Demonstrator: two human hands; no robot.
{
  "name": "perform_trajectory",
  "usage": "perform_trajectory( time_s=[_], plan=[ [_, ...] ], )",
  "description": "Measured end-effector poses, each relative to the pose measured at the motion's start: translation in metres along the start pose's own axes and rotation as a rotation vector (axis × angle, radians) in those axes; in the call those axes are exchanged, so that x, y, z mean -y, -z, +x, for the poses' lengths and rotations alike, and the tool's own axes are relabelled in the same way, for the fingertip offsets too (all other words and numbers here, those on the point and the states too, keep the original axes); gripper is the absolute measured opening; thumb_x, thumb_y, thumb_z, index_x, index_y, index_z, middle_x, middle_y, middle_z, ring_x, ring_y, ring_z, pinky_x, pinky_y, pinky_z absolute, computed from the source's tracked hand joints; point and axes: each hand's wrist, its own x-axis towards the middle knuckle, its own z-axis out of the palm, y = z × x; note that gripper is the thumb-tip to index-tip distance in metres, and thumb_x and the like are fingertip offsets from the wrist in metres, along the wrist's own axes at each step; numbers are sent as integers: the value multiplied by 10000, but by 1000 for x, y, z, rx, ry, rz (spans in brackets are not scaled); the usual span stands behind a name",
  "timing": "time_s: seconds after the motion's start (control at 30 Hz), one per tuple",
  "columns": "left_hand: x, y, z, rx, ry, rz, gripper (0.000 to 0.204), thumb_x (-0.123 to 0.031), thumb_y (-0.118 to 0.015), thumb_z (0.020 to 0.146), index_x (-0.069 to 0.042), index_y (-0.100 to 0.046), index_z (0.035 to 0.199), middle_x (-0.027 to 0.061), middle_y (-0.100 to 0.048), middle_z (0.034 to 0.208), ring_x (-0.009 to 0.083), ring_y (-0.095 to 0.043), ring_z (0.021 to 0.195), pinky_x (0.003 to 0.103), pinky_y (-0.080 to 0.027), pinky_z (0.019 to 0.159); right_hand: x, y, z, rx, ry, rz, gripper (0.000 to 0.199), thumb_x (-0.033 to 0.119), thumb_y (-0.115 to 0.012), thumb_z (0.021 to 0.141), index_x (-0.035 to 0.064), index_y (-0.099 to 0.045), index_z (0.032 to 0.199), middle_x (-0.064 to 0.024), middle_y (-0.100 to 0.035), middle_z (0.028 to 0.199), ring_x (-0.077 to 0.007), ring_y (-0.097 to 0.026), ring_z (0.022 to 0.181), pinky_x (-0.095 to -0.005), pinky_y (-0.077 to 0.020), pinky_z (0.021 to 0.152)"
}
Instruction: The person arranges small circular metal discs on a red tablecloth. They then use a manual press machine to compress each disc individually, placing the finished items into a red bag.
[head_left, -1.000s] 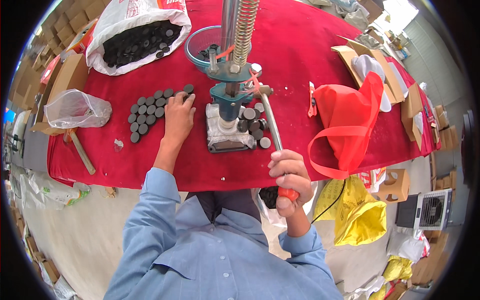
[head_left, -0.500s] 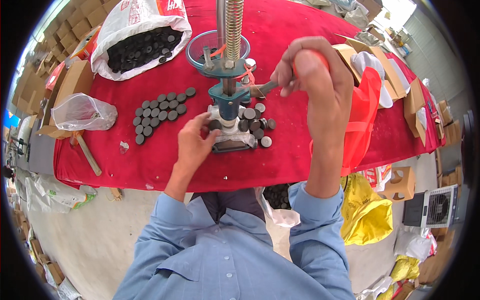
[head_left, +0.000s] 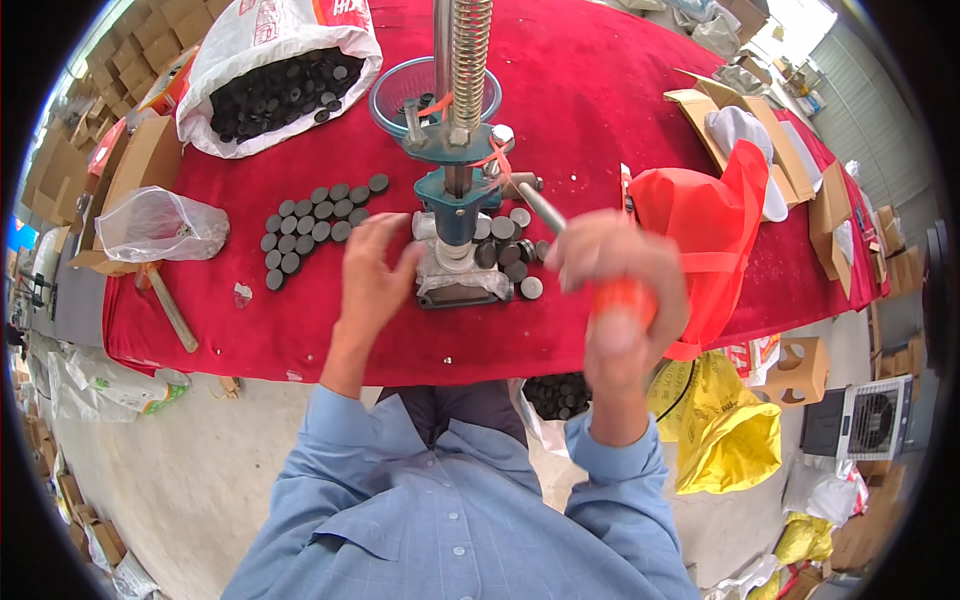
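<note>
A teal hand press point(head_left: 462, 190) with a coiled spring stands in front of me on the red-covered table. Its ram is down against the pale, wrapped fixture point(head_left: 458, 262) on the base. My right hand point(head_left: 622, 275), slightly blurred, is wrapped round the orange-red grip of the press lever point(head_left: 543, 208), low and to the right. Left of the fixture, my left hand point(head_left: 370, 275) is raised with thumb and fingers apart, nothing visible between them. Several black and grey discs point(head_left: 506, 250) crowd the right side of the press. More round discs point(head_left: 305, 228) lie grouped beyond my left hand.
A white sack point(head_left: 345, 45) of black discs lies far left; a blue bowl point(head_left: 385, 95) sits behind the press. Left are a clear bag point(head_left: 160, 225) and a hammer point(head_left: 172, 308). A red bag point(head_left: 705, 240) and open cardboard boxes point(head_left: 690, 105) lie right.
My right hand has pulled the lever downward and toward me, and the ram has dropped. My left hand has drawn back left from the fixture; the black disc by its fingertips no longer shows.
</note>
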Motion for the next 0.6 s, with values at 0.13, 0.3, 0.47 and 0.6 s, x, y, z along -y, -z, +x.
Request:
perform_trajectory(
  time_s=[0.13, 0.3, 0.47, 0.6],
  plan=[
    [53, 25, -8, -38, 69, 470, 344, -92, -761, 916, -33, -724, 1253, 140, -664, 1263, 355, -594, 1178, 447, -489, 1028, -6, 7, -94, 54, 41, -28, 335, 329, -697, 967, 13, -608, 1036, -162, -641, 901, -371, -671, 911, -450, -579, 712],
    [76, 27, -15, -12, 137, 407, 345, -74, -753, 916, -47, -742, 1260, 121, -657, 1251, 338, -608, 1142, 441, -510, 992, -1, 1, -101, 3, -41, -30, 335, 330, -699, 963, 19, -598, 1038, -174, -649, 937, -400, -662, 1029, -461, -605, 787],
    [88, 26, -24, -62, 98, 260, 369, -72, -777, 899, -54, -747, 1266, 128, -723, 1167, 317, -658, 1079, 430, -533, 955, 3, 9, -84, 73, -33, -54, 316, 319, -698, 958, 19, -611, 1001, -168, -649, 915, -380, -670, 990, -459, -576, 805],
    [58, 23, -28, -66, 221, 101, 433, -81, -831, 853, -39, -735, 1273, 132, -760, 1082, 279, -716, 952, 396, -574, 855, -5, 1, -104, -24, -20, -18, 316, 316, -690, 960, 13, -607, 985, -166, -649, 915, -381, -669, 983, -467, -576, 814]
  ],
)
